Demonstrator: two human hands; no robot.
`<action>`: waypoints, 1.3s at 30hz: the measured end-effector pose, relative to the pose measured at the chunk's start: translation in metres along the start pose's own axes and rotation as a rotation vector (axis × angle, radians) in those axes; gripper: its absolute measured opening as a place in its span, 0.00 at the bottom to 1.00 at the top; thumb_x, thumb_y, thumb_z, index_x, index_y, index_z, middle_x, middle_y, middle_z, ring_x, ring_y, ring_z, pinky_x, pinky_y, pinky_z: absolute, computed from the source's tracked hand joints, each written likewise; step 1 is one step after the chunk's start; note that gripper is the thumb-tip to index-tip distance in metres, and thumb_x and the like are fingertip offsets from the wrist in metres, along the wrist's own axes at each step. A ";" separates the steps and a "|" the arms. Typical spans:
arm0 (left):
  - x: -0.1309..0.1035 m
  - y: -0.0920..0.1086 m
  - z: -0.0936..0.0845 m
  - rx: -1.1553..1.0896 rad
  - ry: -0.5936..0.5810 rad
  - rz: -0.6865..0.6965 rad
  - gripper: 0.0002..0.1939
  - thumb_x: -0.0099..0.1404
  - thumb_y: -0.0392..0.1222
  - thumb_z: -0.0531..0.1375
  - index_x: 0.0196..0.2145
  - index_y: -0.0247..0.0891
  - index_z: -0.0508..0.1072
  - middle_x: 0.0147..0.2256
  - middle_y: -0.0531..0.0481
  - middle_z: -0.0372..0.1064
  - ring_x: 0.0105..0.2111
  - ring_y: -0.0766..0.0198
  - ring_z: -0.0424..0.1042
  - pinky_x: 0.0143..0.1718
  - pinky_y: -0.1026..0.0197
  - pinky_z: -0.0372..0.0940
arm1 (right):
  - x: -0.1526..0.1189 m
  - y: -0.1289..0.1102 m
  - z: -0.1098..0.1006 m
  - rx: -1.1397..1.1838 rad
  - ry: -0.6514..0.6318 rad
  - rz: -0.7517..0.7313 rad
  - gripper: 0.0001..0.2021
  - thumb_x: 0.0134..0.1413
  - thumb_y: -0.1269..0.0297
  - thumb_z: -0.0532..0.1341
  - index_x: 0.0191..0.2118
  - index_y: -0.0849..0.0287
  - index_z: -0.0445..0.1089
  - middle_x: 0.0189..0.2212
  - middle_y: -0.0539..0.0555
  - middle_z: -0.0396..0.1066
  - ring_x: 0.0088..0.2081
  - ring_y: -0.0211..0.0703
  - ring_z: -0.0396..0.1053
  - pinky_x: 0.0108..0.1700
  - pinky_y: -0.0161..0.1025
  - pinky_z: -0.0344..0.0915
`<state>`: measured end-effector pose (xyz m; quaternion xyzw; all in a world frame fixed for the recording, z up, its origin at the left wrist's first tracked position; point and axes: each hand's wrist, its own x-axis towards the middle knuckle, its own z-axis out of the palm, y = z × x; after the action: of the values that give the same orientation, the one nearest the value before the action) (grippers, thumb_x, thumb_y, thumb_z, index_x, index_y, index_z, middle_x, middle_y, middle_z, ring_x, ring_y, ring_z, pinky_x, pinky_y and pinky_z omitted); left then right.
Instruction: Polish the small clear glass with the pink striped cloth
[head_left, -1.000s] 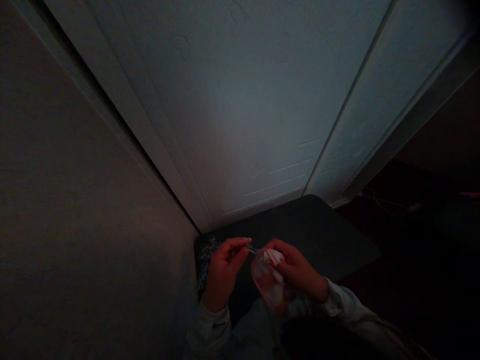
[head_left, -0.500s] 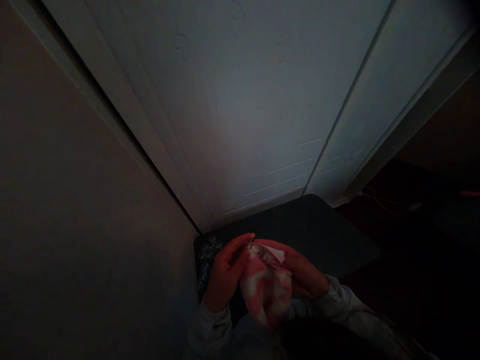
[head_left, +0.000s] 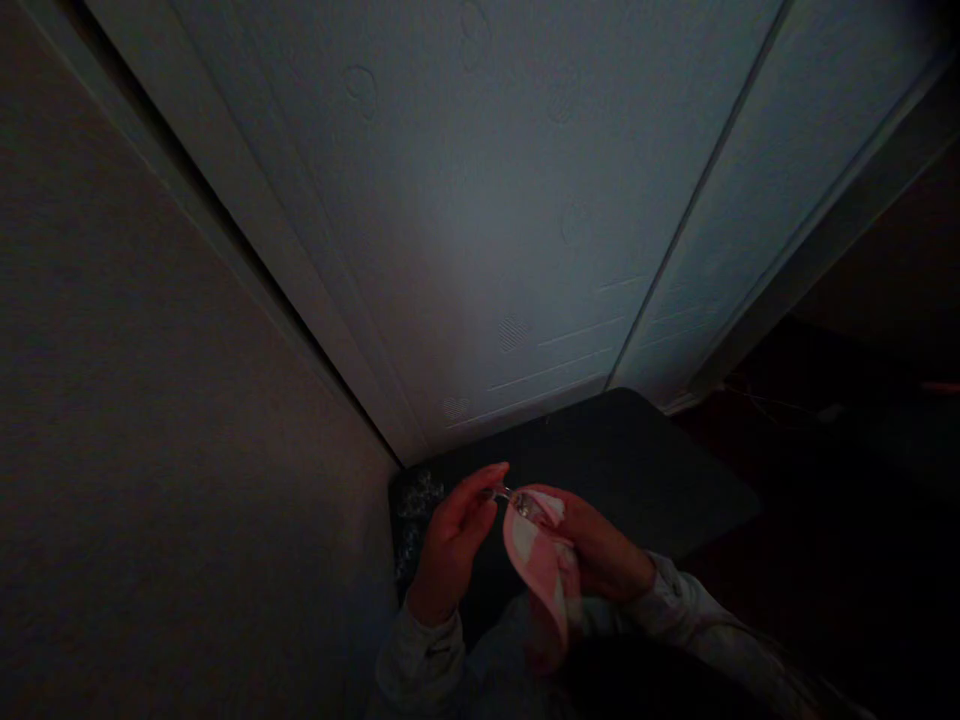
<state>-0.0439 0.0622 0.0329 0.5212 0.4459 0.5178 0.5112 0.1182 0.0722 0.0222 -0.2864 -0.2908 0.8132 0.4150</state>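
Clear stemmed piece [head_left: 527,507], small and see-through, at the lower centre of the frame, between the two hands; narrow end toward the left, wider end against the pink-and-white cloth [head_left: 525,548]. Too dim to tell exactly what kind of object (glass or plastic, hard to say). Compared with half a second ago, less covered: cloth then spread broadly across the gap between the hands, now drawn narrower and hanging in a fold below, with the stem bared. Contact with the cloth, as a judgement, now mainly at the wider end.

Left hand [head_left: 442,560] nearly closed, thumb and forefinger only slightly parted, with the narrow end held at the fingertips. Right hand [head_left: 604,545] closed round the upper part of the cloth, apparently bracing the wider end through it; fingertips partly hidden, so exact pressure impossible to tell.

Beyond the hands, across the lower centre, a dark tabletop [head_left: 622,470] with rounded corners. On its left end, beside the left hand, a cluster of clear pieces [head_left: 420,493], too dark to count. Farther back, filling the upper centre, a pale panel [head_left: 480,230] with embossed hearts and lines.
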 end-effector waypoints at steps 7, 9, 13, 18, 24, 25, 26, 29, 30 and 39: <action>0.001 -0.005 0.000 0.004 -0.004 0.003 0.15 0.61 0.39 0.59 0.46 0.43 0.73 0.51 0.48 0.70 0.49 0.59 0.68 0.52 0.58 0.60 | 0.003 0.001 -0.008 -0.054 0.016 -0.016 0.11 0.39 0.62 0.69 0.29 0.62 0.71 0.21 0.45 0.66 0.22 0.30 0.59 0.25 0.30 0.57; 0.001 -0.006 0.000 0.001 0.004 0.001 0.15 0.61 0.38 0.59 0.46 0.43 0.73 0.51 0.48 0.70 0.49 0.59 0.68 0.52 0.58 0.60 | 0.003 0.000 -0.008 -0.038 0.018 -0.011 0.11 0.39 0.63 0.69 0.30 0.61 0.71 0.22 0.45 0.67 0.22 0.30 0.61 0.26 0.30 0.57; 0.000 -0.007 -0.001 0.003 0.006 0.005 0.14 0.61 0.39 0.58 0.45 0.43 0.74 0.52 0.48 0.69 0.50 0.59 0.67 0.52 0.58 0.60 | 0.002 0.000 -0.006 -0.039 0.027 -0.016 0.11 0.37 0.67 0.68 0.31 0.61 0.70 0.25 0.47 0.70 0.25 0.33 0.64 0.30 0.31 0.60; 0.002 -0.010 -0.002 0.031 0.044 0.024 0.13 0.62 0.41 0.57 0.44 0.42 0.74 0.50 0.48 0.70 0.49 0.59 0.67 0.51 0.59 0.60 | 0.003 -0.001 -0.008 -0.178 0.086 -0.053 0.11 0.37 0.72 0.64 0.32 0.60 0.70 0.26 0.48 0.71 0.27 0.36 0.65 0.30 0.33 0.59; 0.006 -0.006 0.002 0.096 0.102 -0.091 0.14 0.61 0.45 0.56 0.42 0.39 0.74 0.41 0.47 0.74 0.43 0.59 0.71 0.44 0.60 0.64 | 0.004 -0.003 -0.011 -0.406 0.123 -0.131 0.19 0.31 0.75 0.54 0.34 0.58 0.72 0.29 0.49 0.71 0.29 0.39 0.66 0.32 0.35 0.60; 0.006 -0.005 0.003 0.115 0.104 -0.108 0.14 0.61 0.46 0.56 0.41 0.38 0.75 0.40 0.47 0.74 0.41 0.59 0.71 0.42 0.61 0.64 | 0.004 -0.003 -0.011 -0.455 0.124 -0.144 0.19 0.30 0.75 0.53 0.34 0.58 0.72 0.29 0.49 0.71 0.30 0.40 0.66 0.33 0.36 0.60; 0.007 -0.004 0.003 0.137 0.105 -0.120 0.14 0.61 0.47 0.56 0.40 0.38 0.75 0.38 0.47 0.75 0.39 0.59 0.72 0.41 0.61 0.65 | 0.005 -0.002 -0.011 -0.504 0.126 -0.158 0.20 0.30 0.75 0.53 0.34 0.57 0.72 0.29 0.49 0.71 0.30 0.41 0.66 0.34 0.37 0.61; 0.007 0.000 0.003 0.208 0.124 -0.102 0.14 0.60 0.46 0.56 0.38 0.37 0.76 0.36 0.47 0.75 0.37 0.60 0.72 0.39 0.61 0.65 | 0.006 0.000 -0.013 -0.628 0.134 -0.218 0.20 0.29 0.75 0.52 0.33 0.57 0.72 0.30 0.50 0.72 0.34 0.43 0.66 0.37 0.38 0.61; 0.007 0.000 0.003 0.225 0.135 -0.090 0.13 0.60 0.46 0.57 0.37 0.37 0.76 0.37 0.47 0.75 0.37 0.60 0.72 0.40 0.61 0.64 | 0.006 0.001 -0.014 -0.663 0.140 -0.232 0.20 0.30 0.75 0.51 0.33 0.57 0.72 0.31 0.50 0.72 0.34 0.43 0.67 0.38 0.39 0.61; 0.010 -0.004 -0.001 0.226 0.113 -0.116 0.12 0.57 0.44 0.59 0.37 0.37 0.77 0.38 0.47 0.76 0.38 0.59 0.73 0.41 0.60 0.65 | 0.007 -0.002 -0.018 -0.650 0.201 -0.232 0.15 0.28 0.74 0.52 0.28 0.59 0.69 0.23 0.47 0.66 0.27 0.38 0.62 0.30 0.34 0.57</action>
<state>-0.0439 0.0722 0.0300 0.5187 0.5591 0.4623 0.4523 0.1288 0.0830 0.0101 -0.4469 -0.5225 0.5936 0.4182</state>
